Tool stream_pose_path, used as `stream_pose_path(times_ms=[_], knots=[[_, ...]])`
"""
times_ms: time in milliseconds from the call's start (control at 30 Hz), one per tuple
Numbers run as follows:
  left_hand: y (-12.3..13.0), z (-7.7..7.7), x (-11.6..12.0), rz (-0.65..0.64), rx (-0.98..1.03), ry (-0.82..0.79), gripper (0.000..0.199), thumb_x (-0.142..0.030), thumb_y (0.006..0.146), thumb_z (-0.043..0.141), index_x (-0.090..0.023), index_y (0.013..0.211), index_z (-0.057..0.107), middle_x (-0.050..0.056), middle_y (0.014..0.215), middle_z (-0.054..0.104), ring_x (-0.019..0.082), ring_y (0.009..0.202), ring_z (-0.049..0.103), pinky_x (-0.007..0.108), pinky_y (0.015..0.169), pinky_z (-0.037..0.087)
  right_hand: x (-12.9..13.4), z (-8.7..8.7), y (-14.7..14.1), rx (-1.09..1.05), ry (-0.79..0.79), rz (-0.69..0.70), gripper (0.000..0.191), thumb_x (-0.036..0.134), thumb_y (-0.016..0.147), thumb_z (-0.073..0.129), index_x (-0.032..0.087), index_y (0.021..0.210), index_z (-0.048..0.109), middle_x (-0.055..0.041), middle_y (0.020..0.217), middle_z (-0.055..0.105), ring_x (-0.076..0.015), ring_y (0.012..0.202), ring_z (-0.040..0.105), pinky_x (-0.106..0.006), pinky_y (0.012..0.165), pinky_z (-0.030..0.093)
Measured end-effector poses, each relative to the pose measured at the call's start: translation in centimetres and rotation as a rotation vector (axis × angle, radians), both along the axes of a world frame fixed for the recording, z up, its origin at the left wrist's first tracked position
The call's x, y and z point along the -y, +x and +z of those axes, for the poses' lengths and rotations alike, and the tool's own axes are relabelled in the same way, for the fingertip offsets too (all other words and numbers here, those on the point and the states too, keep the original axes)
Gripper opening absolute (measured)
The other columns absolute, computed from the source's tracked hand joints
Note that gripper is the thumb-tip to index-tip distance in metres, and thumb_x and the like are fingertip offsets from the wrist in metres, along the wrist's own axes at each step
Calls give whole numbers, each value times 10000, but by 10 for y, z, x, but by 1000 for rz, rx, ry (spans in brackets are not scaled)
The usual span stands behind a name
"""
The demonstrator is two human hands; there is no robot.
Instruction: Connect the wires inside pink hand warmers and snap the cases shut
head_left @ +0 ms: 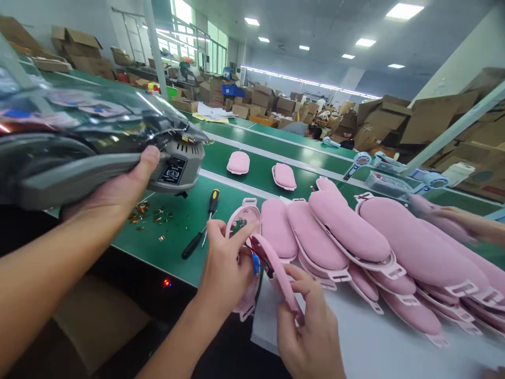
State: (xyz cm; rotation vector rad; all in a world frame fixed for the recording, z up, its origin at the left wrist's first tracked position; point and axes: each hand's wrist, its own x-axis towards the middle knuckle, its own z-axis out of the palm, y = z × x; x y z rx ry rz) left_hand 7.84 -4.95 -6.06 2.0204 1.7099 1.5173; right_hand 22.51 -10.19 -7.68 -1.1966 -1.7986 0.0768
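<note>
My left hand [231,260] is closed round an open pink casing half [245,212] with a green circuit board [239,226] inside. Its fingers hide much of that half. My right hand [310,321] grips the matching pink shell [278,271] by its edge, tilted on its side. Red wiring and a blue part [256,263] show between the two halves. Just right of my hands, several rounded pink casings [278,229] lie in overlapping rows, with loop tabs at their ends. A screwdriver [213,202] with a yellow-tipped handle and another black-handled one [192,245] lie left of my hands.
At left, another person's hand [118,189] holds a bulky grey device [177,168] with clear plastic over it. Coppery scraps [140,210] lie below. A blurred co-worker's hand [469,218] reaches in at right. Two pink casings [238,162] and handheld fans [359,162] lie farther back.
</note>
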Motion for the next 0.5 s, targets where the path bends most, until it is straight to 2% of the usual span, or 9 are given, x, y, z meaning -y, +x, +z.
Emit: stream_pose_path(times_ms=[67,133,200,267,333,400,500], knots=[[2,1,2,22,-7,18,422,-9,761,456,-236,1019,702,27,953,316,141,823,516,305,758,553,4,3,-6,-79,-121,-92,262,152,851,414,230,1092,480,-85,1113,635,-191,892,642,-256,610,478],[4,4,5,20,1,15,360,-49,776,460,-216,980,706,46,1003,339,161,877,531,326,793,545,4,11,-14,-213,-276,-206,253,204,878,415,221,1120,482,-85,1023,653,-204,829,640,-278,611,472],[4,10,9,-81,31,-42,339,-93,791,466,-204,1027,683,71,1096,385,183,973,545,337,856,526,1,19,-21,-354,-373,-240,199,245,894,410,220,1080,475,-67,927,640,-198,784,621,-287,626,469],[2,16,9,-218,79,-118,325,-145,845,431,-190,1073,658,83,1160,450,192,1079,535,339,947,481,-5,26,-26,-474,-449,-183,163,288,899,416,229,1046,454,-40,899,609,-180,775,595,-281,648,470],[-1,20,7,-287,137,-166,355,-199,924,338,-185,1086,654,76,1137,523,175,1105,535,327,990,445,-10,28,-28,-568,-541,-75,162,351,896,447,241,1013,433,-19,911,592,-160,766,573,-270,649,466],[-3,19,2,-263,186,-189,393,-249,963,300,-187,1029,682,64,1055,568,160,1028,570,306,946,463,-15,26,-27,-639,-610,22,223,423,878,504,247,980,414,-3,909,587,-148,757,564,-262,641,459],[-2,12,-7,-150,198,-170,265,-251,914,475,-181,908,730,51,942,588,156,888,603,275,839,504,-19,18,-25,-694,-624,68,307,496,865,541,252,994,405,10,909,579,-143,796,563,-265,695,469]])
